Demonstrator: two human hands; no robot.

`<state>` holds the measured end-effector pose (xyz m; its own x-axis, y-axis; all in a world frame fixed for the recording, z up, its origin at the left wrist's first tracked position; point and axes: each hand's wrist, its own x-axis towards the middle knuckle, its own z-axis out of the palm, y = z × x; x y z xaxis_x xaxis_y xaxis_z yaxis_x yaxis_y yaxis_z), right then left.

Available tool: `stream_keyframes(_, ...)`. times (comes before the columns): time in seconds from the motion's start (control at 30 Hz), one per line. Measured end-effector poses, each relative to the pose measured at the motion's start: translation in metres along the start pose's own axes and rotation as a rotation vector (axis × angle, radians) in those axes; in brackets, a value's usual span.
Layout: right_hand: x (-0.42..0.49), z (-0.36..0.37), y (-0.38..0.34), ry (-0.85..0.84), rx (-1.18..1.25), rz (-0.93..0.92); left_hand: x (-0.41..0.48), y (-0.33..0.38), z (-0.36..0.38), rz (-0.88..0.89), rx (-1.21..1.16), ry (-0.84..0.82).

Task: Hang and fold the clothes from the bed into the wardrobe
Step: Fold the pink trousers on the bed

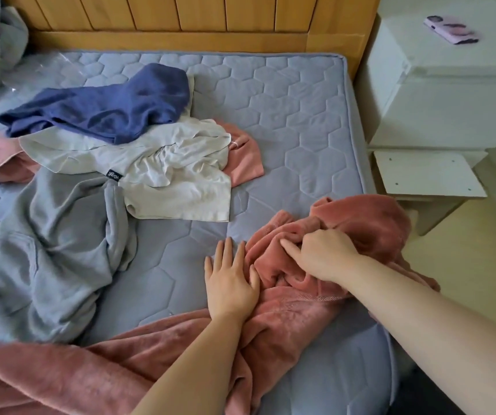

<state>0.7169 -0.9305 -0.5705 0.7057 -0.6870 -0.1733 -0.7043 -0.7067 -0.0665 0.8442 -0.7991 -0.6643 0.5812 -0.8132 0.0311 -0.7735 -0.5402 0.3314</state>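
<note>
Head view: pink fleece garment (285, 313) sprawls lower centre to lower right on quilted mattress (294, 121). Left hand (230, 283) flat, fingers straight, pressing its edge. Right hand (321, 253) bunches fold in curled fingers. Blue top (106, 112), white garment (163, 169), grey garment (52, 250) heaped centre left. Phone (450, 29) on nightstand (450, 94), upper right.
</note>
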Motion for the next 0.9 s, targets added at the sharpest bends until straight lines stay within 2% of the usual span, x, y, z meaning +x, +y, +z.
stream_keyframes(0.1,0.031,-0.016,0.008,-0.15,0.257,0.202,0.001,0.002,-0.001,-0.014,-0.01,0.001)
stream_keyframes(0.2,0.049,-0.015,0.019,-0.227,0.313,0.367,-0.001,0.003,-0.003,-0.008,-0.035,0.006)
stream_keyframes(0.33,0.044,0.004,0.002,-0.42,0.398,0.161,-0.003,0.002,-0.006,-0.001,-0.052,0.0)
stream_keyframes(0.43,0.039,0.002,-0.002,-0.496,0.355,0.209,-0.004,0.003,-0.007,-0.009,-0.093,0.007)
stream_keyframes(0.47,0.039,-0.001,-0.002,-0.451,0.316,0.238,-0.004,0.003,-0.007,-0.01,-0.103,0.017)
stream_keyframes(0.5,0.039,-0.005,-0.003,-0.306,0.287,0.226,-0.005,0.003,-0.007,-0.011,-0.113,0.032)
stream_keyframes(0.53,0.037,-0.01,-0.006,-0.066,0.282,0.164,-0.006,0.003,-0.007,-0.012,-0.126,0.049)
stream_keyframes(0.6,0.033,-0.021,-0.016,0.437,0.348,-0.112,-0.006,0.003,-0.007,-0.026,-0.16,0.08)
stream_keyframes(0.63,0.032,-0.024,-0.023,0.543,0.39,-0.222,-0.006,0.004,-0.007,-0.04,-0.171,0.09)
stream_keyframes(0.67,0.033,-0.026,-0.027,0.539,0.433,-0.267,-0.006,0.005,-0.008,-0.052,-0.174,0.1)
stream_keyframes(0.73,0.043,-0.026,-0.02,0.427,0.428,-0.174,-0.006,0.006,-0.008,-0.061,-0.158,0.14)
stream_keyframes(0.83,0.05,-0.019,0.018,0.37,0.088,-0.006,-0.005,0.005,-0.007,-0.078,-0.122,0.149)
stream_keyframes(0.9,0.042,-0.004,0.05,0.131,-0.091,0.012,-0.005,0.004,-0.005,-0.084,-0.115,0.148)
